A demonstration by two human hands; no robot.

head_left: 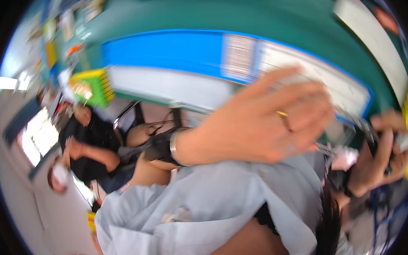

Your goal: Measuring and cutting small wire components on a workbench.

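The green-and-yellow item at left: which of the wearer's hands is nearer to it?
Left. The left hand is mid-picture, right of the green-and-yellow item; the right hand is farther right, near the rim.

The ring point(282, 114) on the left fingers point(302, 95) looks like shiny metal. Past them, the blue board point(166, 51) looks like smooth plastic. Below, the shirt point(162, 222) is dull cloth.

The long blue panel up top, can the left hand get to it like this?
Probably yes: the left hand overlaps the right end of the blue panel in this view, and nothing shows between them. Blur hides whether the fingers touch it.
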